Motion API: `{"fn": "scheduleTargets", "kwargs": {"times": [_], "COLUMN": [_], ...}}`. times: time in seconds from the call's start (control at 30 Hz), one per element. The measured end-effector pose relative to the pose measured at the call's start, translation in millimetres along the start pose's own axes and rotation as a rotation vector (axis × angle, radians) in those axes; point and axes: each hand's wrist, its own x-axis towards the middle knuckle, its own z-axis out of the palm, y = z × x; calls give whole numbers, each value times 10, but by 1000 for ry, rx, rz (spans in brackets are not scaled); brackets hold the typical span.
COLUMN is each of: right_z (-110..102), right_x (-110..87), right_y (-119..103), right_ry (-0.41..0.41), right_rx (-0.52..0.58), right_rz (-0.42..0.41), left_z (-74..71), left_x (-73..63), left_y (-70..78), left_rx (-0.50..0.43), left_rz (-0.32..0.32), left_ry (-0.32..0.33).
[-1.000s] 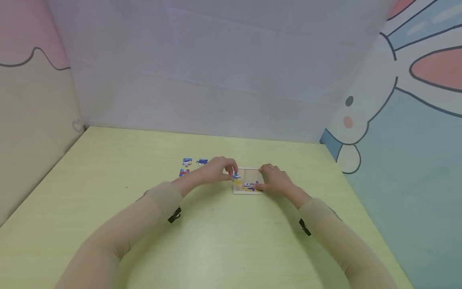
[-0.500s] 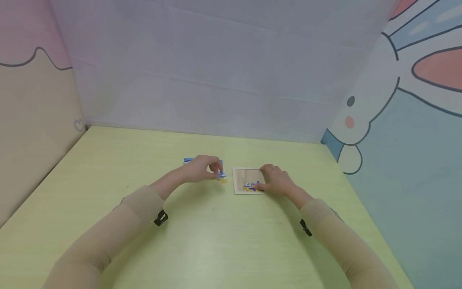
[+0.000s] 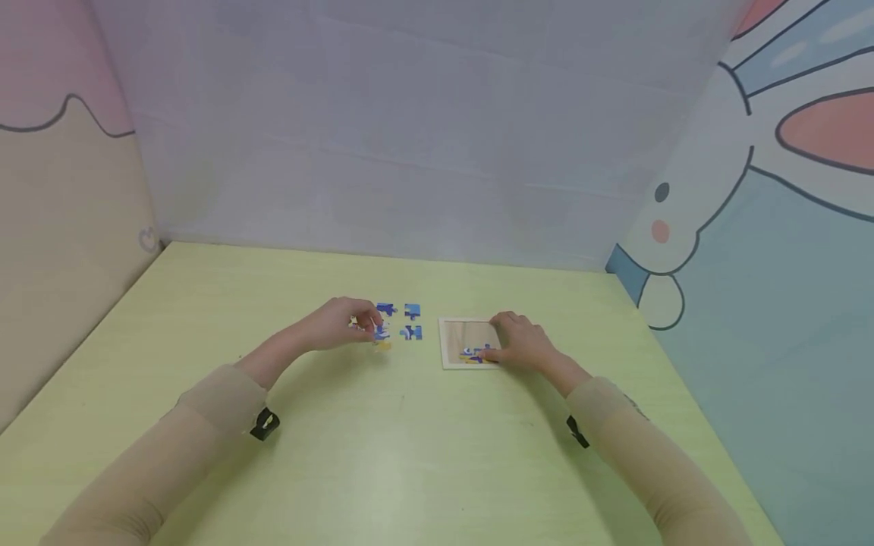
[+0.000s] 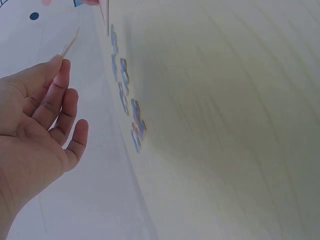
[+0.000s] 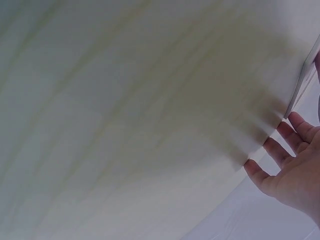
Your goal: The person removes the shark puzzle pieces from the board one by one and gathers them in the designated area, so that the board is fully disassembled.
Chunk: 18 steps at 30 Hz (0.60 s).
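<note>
In the head view my left hand (image 3: 337,322) pinches a jigsaw piece (image 3: 381,334), blue and white with yellow at its lower end. The left wrist view shows this piece (image 4: 70,44) edge-on between thumb and fingertips, raised off the table. My right hand (image 3: 522,340) rests at the right side of a shallow wooden puzzle tray (image 3: 442,345). Its thumb lies over joined pieces (image 3: 470,354) in the tray's front right part, and a finger touches the far right corner. From the right wrist, the spread fingertips (image 5: 255,170) meet the table beside the tray edge (image 5: 300,85).
Loose puzzle pieces (image 3: 412,332) lie left of the tray, several of them lined up in the left wrist view; my left hand partly hides the group. The pale yellow table (image 3: 423,455) ends at a back wall (image 3: 382,152), with a painted rabbit (image 3: 672,205) at the right.
My left hand has moved left, away from the tray, carrying the pinched jigsaw piece over to the loose pieces. The right hand and the tray stay in place.
</note>
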Motion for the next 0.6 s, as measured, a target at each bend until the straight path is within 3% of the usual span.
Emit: {"fn": "scheduleTargets", "kwargs": {"times": [0.3,0.6], "right_z": [5,7], "right_x": [-8,-24], "right_y": [-16,-9], "right_ry": [-4,24], "right_rx": [-20,-26], "right_rz": [3,-21], "left_z": [-33,-64], "left_x": [-187,-273], "left_y": [-256,-431], "left_rx": [3,-21], "left_rz": [-44,-83], "left_ry": [-29,-76]}}
